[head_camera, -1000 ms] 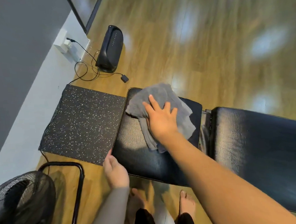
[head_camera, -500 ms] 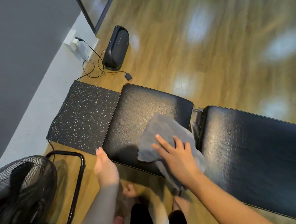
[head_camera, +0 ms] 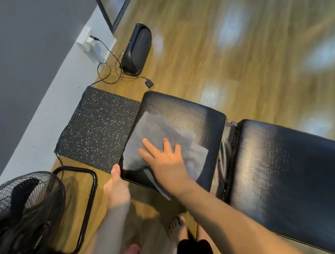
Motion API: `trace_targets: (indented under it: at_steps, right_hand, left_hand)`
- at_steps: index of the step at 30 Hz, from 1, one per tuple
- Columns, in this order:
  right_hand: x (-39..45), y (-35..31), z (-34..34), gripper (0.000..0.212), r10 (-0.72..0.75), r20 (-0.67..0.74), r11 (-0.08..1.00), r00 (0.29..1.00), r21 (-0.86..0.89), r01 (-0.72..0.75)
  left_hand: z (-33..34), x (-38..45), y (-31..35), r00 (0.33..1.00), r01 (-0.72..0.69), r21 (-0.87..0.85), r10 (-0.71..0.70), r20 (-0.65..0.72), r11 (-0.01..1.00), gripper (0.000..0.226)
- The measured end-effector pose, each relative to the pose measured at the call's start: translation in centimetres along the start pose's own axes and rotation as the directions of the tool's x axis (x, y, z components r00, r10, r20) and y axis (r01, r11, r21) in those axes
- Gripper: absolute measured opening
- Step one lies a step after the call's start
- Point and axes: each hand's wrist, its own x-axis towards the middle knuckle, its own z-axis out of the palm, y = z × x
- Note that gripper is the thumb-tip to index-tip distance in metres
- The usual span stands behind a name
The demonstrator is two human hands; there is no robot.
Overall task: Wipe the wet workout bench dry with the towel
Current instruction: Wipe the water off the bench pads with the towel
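The black padded workout bench has a short seat pad (head_camera: 191, 114) and a longer back pad (head_camera: 287, 170) to its right, with a gap between them. A grey towel (head_camera: 153, 131) lies spread over the left and near part of the seat pad, blurred by motion. My right hand (head_camera: 164, 161) presses flat on the towel with fingers spread, and a strip of towel hangs over the near edge. My left hand (head_camera: 115, 187) rests against the seat pad's near left corner, thumb on the edge.
A black speckled rubber mat (head_camera: 98, 127) lies left of the seat pad. A black speaker (head_camera: 136, 50) and cables with a charger (head_camera: 149, 83) sit beyond it by the wall socket. A black floor fan (head_camera: 23, 213) with tube stand is at lower left. My bare feet (head_camera: 177, 227) are below.
My right hand has swept the towel from the seat pad's near right corner to its left half, and the towel now lies more spread out. My left hand stays at the corner.
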Motion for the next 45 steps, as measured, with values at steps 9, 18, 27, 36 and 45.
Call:
trace_targets:
  at_steps: [9,18,27,36,45]
  right_hand:
    - [-14.0,9.3,0.7,0.045,-0.082,0.03,0.98,0.996,-0.178,0.086]
    - [-22.3,14.9,0.0,0.051,0.074,0.029,0.95,0.997,-0.307,-0.061]
    - [-24.0,20.2,-0.6,0.061,0.309,-0.012,0.926,0.951,-0.223,-0.304]
    - [-13.0,21.9,-3.2,0.066,0.591,0.02,0.806,0.806,-0.022,-0.591]
    - [-30.6,16.9,3.4,0.062,0.077,0.025,0.992,0.997,-0.104,-0.074]
  left_hand:
    - [2.4,-4.1,0.1,0.858,-0.512,0.081,0.504,0.104,0.855,0.046]
    - [10.8,-11.6,-1.9,0.567,-0.821,0.473,0.553,0.611,0.319,0.082]
    - [13.5,-11.1,-4.2,0.597,-0.757,0.637,0.55,0.584,0.144,0.105]
    - [13.8,-13.0,-2.8,0.662,-0.678,0.726,0.524,0.536,0.113,0.097]
    - [13.2,-12.2,-2.8,0.618,-0.723,0.683,0.541,0.571,0.105,0.099]
